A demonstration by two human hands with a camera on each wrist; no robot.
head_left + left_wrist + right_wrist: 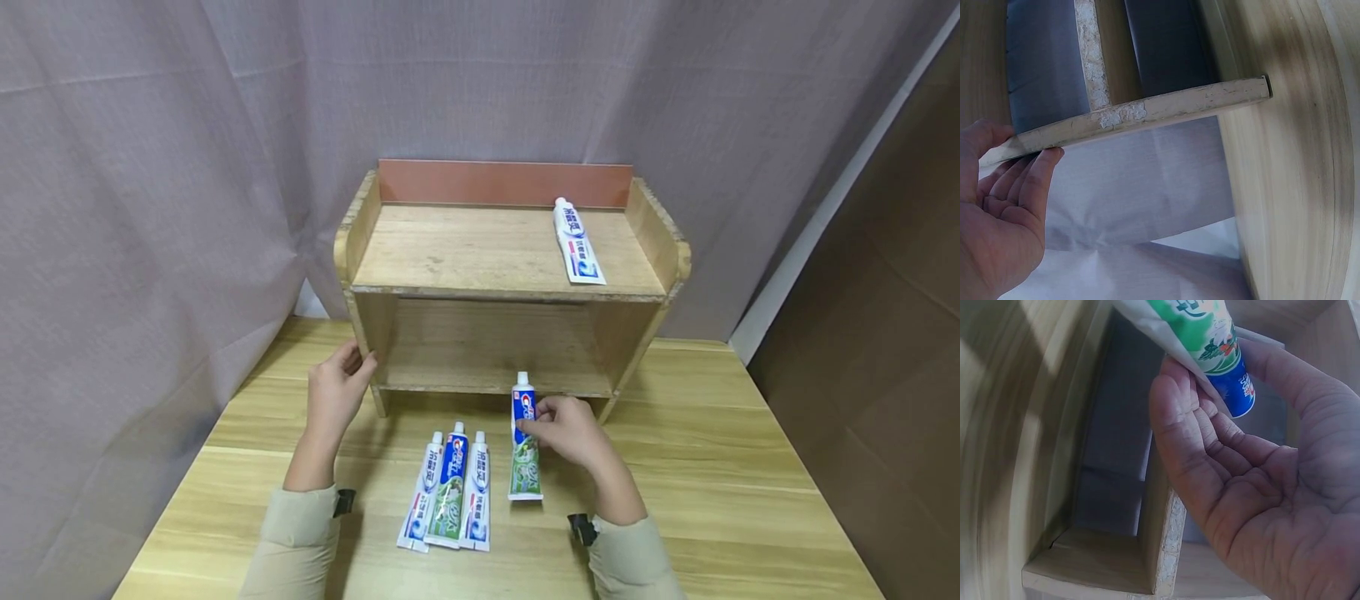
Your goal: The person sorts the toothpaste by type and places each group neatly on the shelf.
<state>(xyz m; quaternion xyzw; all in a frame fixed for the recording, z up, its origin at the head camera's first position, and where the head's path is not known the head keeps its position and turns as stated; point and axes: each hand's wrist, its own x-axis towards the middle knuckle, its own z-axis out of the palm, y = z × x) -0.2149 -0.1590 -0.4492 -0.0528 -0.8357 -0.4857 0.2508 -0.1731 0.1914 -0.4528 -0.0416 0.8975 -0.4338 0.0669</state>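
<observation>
In the head view my right hand (573, 429) grips a blue-and-green toothpaste tube (524, 467), its white cap pointing at the shelf. The right wrist view shows the tube (1210, 337) between thumb and curled fingers. My left hand (339, 387) pinches the front edge of the left side panel of a small wooden shelf (465, 250); in the left wrist view the thumb and fingers lie on opposite faces of that panel (1166, 112). A white-and-blue toothpaste tube (576, 246) lies on the upper board, toward the right.
Between my forearms, another blue-and-green tube (450, 492) lies with a white tube (423, 496) on its left and a white tube (477, 500) on its right. All rest on the wooden table (720, 467). A grey curtain (480, 83) hangs behind the shelf.
</observation>
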